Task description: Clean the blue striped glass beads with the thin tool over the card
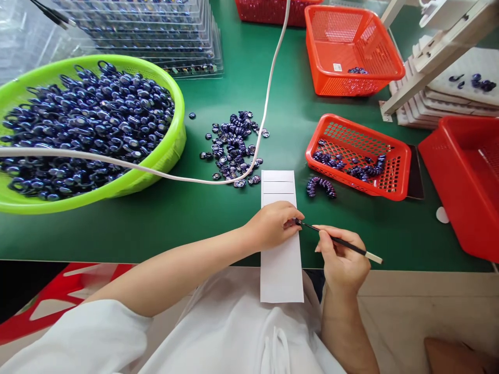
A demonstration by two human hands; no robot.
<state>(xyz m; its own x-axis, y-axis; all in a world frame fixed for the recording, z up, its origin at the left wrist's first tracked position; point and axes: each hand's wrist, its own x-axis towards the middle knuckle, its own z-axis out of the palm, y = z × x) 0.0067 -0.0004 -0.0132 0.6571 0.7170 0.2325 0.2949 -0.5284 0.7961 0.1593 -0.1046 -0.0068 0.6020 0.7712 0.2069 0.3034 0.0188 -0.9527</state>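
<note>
Right hand (343, 259) is pinching a thin brush (339, 241); left hand (273, 224), fingers curled together, is pressing the blank white card (281, 275) beneath it, holding something too small to identify.

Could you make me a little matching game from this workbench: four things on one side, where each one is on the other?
Things:
1. green basin
2. white card
3. thin stick
4. white cable

Places:
A. held in the right hand
B. under the left hand
D. far left, heaped with blue pieces
C. curving across the green table

Pairs: 1-D, 2-B, 3-A, 4-C
</note>
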